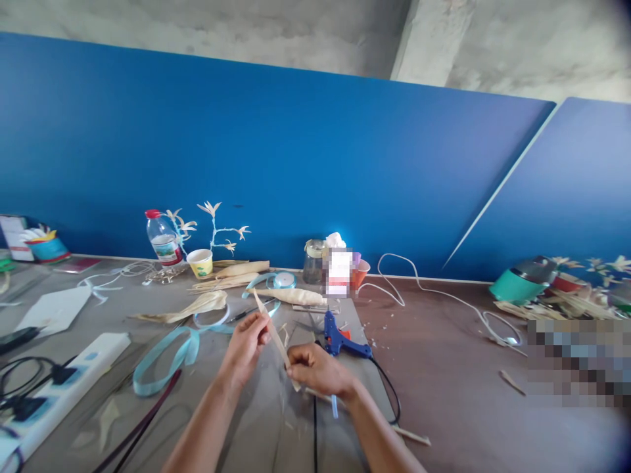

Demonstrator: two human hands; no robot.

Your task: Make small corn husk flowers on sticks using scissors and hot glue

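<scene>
A narrow strip of dried corn husk (273, 330) slants between my two hands above the grey table. My left hand (250, 338) pinches it along its upper left edge. Lower down, my right hand (318, 368) is closed on the strip's other end, with the fingers curled in. Just beyond my right hand lies a blue glue gun (338, 336) with an orange trigger. Behind my hands are a larger piece of husk (298, 297) and a roll of light blue ribbon (284, 280). Loose blue ribbon (165, 361) loops left of my left hand.
A white power strip (93, 368) with plugs and cables lies at left. Husk flowers stand in a yellow cup (200, 264) beside a red-capped bottle (165, 243). A glass jar (313, 263) is near the blue partition (296, 157). A white cable (444, 295) crosses the brown table.
</scene>
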